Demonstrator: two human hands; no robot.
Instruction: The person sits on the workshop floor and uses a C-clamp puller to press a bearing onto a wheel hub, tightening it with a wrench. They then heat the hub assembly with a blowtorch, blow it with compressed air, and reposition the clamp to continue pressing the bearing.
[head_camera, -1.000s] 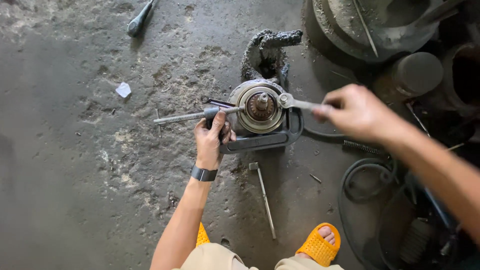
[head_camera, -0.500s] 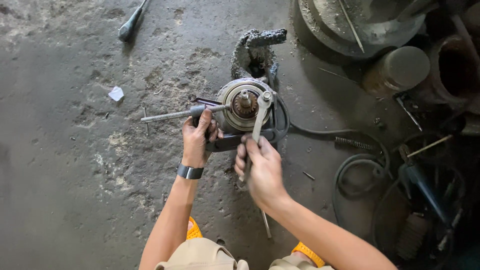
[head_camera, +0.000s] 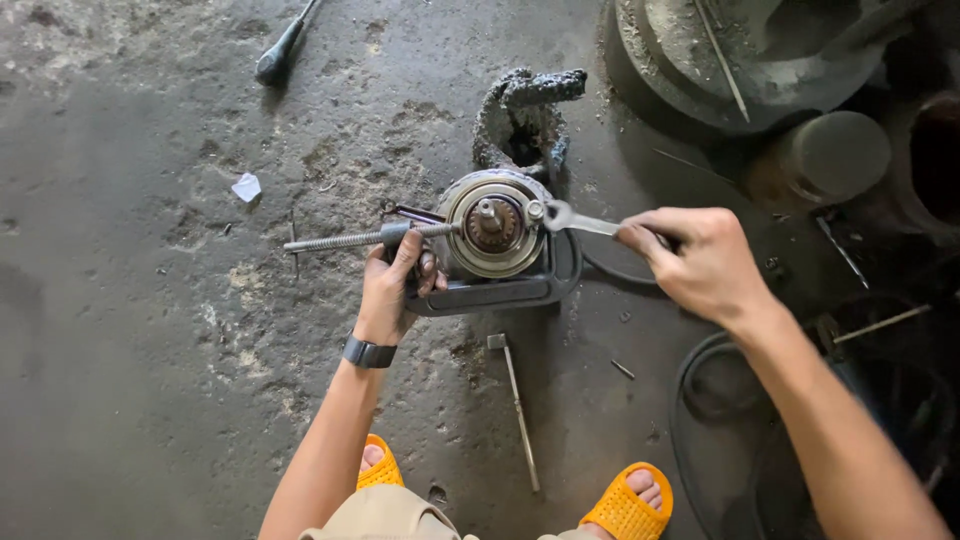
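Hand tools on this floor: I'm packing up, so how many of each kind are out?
Wrench in the right hand: 1
Clamp under the left hand: 1
Dark-handled tool: 1
Loose metal rod: 1
Total: 4

We cannot see the wrench (head_camera: 583, 222) handle: it vanishes inside the right hand (head_camera: 700, 262), whose fingers (head_camera: 668, 222) cover it fully. The left hand (head_camera: 392, 285) hides the near end of the clamp (head_camera: 500, 292), so the joint between the threaded rod (head_camera: 335, 240) and the clamp frame is unreadable. The hub's (head_camera: 494, 226) centre is too small to tell nut from stud. The screwdriver (head_camera: 280, 52) is cut off by the top edge (tip unseen). The large round casting (head_camera: 700, 70) runs past the top edge; dark parts (head_camera: 900, 400) at right sit in shadow, shapes indistinct. The sandals (head_camera: 625, 510) are cropped at the bottom edge.
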